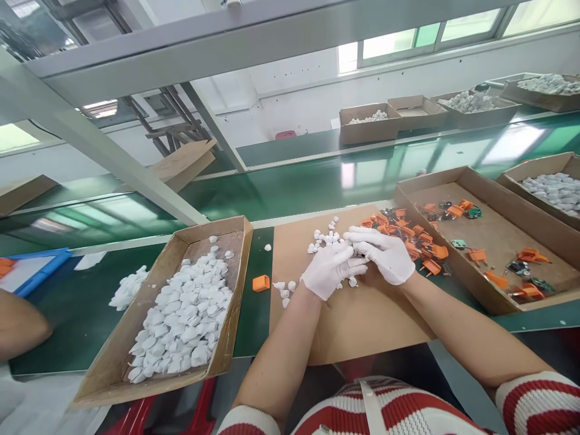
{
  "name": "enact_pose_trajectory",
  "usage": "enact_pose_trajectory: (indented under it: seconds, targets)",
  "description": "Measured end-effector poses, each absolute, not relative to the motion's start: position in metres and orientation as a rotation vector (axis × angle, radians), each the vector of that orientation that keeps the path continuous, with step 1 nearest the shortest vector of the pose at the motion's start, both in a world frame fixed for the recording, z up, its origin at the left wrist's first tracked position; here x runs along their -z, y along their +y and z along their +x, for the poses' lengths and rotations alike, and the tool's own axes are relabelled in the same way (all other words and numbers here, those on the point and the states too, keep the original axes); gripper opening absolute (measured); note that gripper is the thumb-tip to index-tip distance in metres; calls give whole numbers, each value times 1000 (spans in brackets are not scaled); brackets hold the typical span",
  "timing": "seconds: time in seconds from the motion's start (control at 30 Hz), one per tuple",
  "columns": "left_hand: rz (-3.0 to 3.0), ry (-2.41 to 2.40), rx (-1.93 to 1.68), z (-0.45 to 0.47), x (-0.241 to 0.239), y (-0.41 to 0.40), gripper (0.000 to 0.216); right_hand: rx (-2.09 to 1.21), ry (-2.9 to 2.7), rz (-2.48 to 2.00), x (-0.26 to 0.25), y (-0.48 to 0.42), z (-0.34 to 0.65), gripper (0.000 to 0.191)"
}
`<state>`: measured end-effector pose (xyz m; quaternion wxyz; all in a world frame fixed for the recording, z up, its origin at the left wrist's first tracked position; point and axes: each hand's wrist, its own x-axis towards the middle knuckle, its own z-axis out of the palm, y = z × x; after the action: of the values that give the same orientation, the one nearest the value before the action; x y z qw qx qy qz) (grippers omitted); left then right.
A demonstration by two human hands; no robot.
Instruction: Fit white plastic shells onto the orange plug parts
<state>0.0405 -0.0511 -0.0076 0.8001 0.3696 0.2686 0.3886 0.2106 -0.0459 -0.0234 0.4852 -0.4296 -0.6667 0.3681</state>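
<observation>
Both hands, in white gloves, are meeting over the flat brown cardboard sheet (357,329) that is lying at the near edge of the green counter (251,326). The left hand (330,270) is curling loosely with its fingers pointing right. The right hand (388,258) is lying half closed against it, fingertips touching those of the left. Whether either is pinching anything I cannot tell, since the white gloves are blending with the white pieces. The scattered small white plastic pieces (322,238) are lying on the sheet just beyond and beneath the hands, toward the counter's far edge. A heap of orange plastic parts (410,238) is sitting just beyond the right hand. A shallow brown cardboard tray (113,356) of white pieces is resting toward the left near corner, with a lone orange plastic block (261,283) lying between it and the sheet.
</observation>
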Motion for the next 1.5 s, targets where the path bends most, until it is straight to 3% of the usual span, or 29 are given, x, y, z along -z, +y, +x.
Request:
enact_pose_trajectory:
  seconds: [0.2, 0.33, 0.43, 0.53, 0.67, 0.77, 0.87, 1.07, 1.27, 1.33, 1.5]
  targets:
    - [821, 558, -875, 41, 17, -47, 32, -723, -1823, -944, 20, -55, 213, 57]
    - [781, 559, -921, 44, 18, -50, 28, -241, -1953, -846, 25, -52, 210, 55]
    - [763, 586, -970, 46, 18, -53, 24, -88, -1974, -812, 29, -49, 209, 53]
    - [777, 607, -987, 48, 17, -53, 26, -263, -1919, -903, 25, -50, 209, 51]
    - [864, 633, -930, 48, 13, -51, 35, -964, -1610, -1053, 14, -53, 210, 43]
    - [881, 566, -886, 46, 13, -51, 42, -1285, -1297, -1004, 12, -53, 211, 58]
    - [860, 538, -848, 44, 13, -51, 41, -1326, -1230, -951, 14, -53, 212, 66]
    - [912, 594, -891, 45, 11, -50, 43, -1126, -1563, -870, 10, -57, 217, 64]
    - [1007, 701, -986, 46, 15, -51, 39, -785, -1718, -868, 18, -56, 214, 30]
    - [1022, 719, -991, 45, 13, -53, 36, -720, -1764, -899, 20, -57, 214, 35]
    - [995, 820, -1087, 44, 2, -55, 40, -362, -1943, -881, 20, -60, 211, 73]
